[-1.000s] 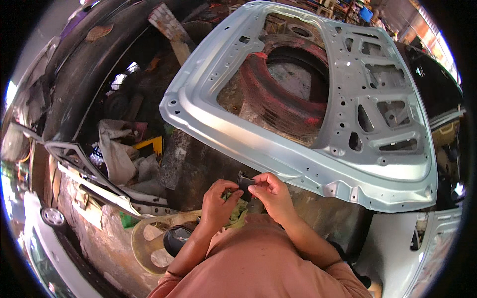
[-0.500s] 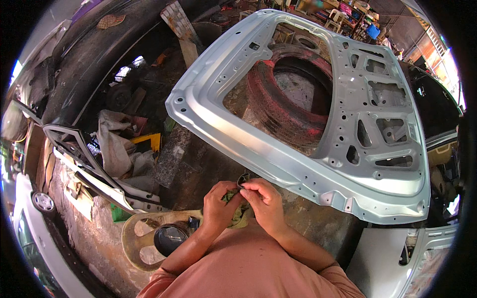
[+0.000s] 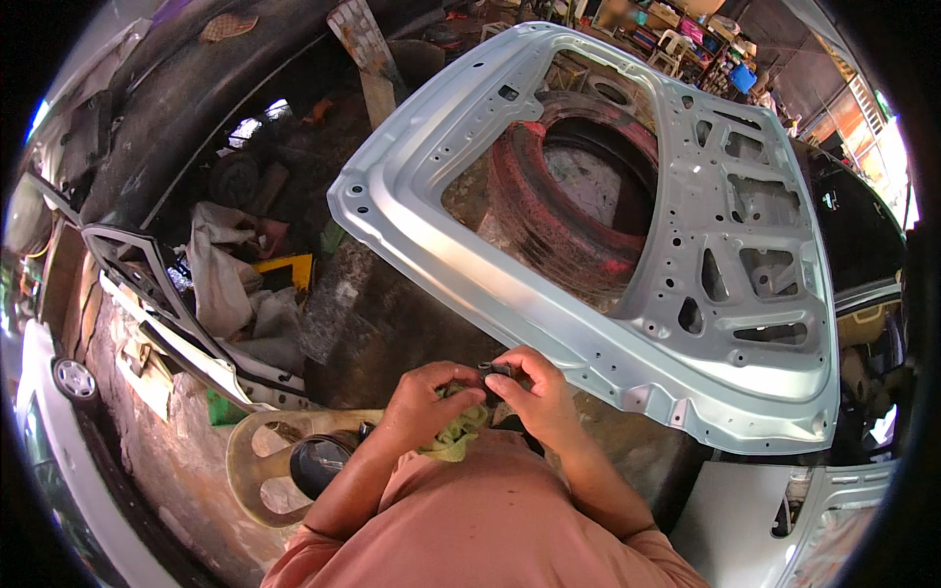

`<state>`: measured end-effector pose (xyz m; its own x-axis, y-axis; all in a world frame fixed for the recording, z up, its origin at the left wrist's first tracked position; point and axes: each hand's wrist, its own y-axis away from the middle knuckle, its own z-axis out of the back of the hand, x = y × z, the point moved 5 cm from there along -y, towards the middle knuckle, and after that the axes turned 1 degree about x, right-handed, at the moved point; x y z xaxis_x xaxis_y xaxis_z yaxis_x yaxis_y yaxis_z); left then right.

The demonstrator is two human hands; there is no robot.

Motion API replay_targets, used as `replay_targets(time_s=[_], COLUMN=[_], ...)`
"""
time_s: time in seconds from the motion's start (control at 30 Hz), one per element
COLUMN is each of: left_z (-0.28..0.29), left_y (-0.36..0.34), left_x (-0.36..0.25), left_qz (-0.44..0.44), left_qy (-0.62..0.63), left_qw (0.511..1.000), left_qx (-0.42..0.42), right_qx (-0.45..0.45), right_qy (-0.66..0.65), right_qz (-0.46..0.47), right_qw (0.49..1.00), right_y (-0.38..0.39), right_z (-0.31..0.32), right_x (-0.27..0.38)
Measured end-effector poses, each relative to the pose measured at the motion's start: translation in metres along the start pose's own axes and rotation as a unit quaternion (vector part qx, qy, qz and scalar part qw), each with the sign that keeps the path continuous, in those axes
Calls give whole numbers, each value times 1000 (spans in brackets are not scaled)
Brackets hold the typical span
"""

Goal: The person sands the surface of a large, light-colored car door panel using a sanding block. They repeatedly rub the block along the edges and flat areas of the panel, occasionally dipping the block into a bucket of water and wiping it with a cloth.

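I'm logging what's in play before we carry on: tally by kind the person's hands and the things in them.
Hands: 2, the left hand and the right hand
Small dark piece: 1
Green cloth: 1
Total: 4

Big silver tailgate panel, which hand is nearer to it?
Right: the right hand appears beside the tailgate panel, at its near edge; the left hand is farther away, leftward.
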<state>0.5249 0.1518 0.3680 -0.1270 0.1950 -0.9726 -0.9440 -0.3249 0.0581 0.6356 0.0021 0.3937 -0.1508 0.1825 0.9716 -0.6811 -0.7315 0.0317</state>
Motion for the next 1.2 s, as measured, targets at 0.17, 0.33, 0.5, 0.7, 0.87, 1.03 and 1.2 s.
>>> replay_targets(time_s=[0.17, 0.33, 0.5, 0.7, 0.87, 1.03, 1.2], left_z=[-8, -29, -46, -57, -33, -11, -15], left_y=[-4, -10, -16, -27, -60, -85, -92], left_x=[3, 2, -1, 39, 86, 79, 86], left_qz=[-1, -19, -59, 52, 22, 40, 78], left_qy=[47, 32, 39, 190, 245, 182, 167], left_qw=[999, 999, 997, 977, 951, 945, 944], left_qx=[14, -11, -42, -84, -186, -269, -272], right_qx=[76, 63, 26, 29, 55, 106, 135], right_qy=[117, 189, 251, 436, 589, 652, 637], right_qz=[69, 93, 116, 180, 234, 260, 256], right_qw=[988, 976, 961, 881, 772, 704, 714], right_y=[3, 8, 14, -11, -37, -46, -35], right_z=[12, 24, 31, 63, 69, 61, 77], right_x=[12, 17, 21, 30, 5, -5, -15])
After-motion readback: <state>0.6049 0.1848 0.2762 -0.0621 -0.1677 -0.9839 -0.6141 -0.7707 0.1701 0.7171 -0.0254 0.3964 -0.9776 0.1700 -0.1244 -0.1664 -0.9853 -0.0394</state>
